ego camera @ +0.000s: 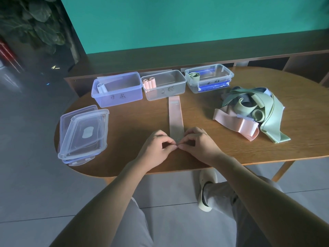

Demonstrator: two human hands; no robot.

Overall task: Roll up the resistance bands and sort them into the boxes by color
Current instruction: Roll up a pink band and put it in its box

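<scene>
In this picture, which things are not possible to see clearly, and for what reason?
- Head view: near end of the flat pink band, covered by the left hand and right hand; any roll started is hidden.
- Handwritten marks on the middle box and left box: too small to read.
- Tangled pile of bands: the count is unclear, since they overlap.

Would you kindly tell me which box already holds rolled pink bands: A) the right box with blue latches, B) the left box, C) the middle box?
C: two pink rolls stand in the left end of the middle box, while the left box holds a pale roll and the right box a green one.
</scene>
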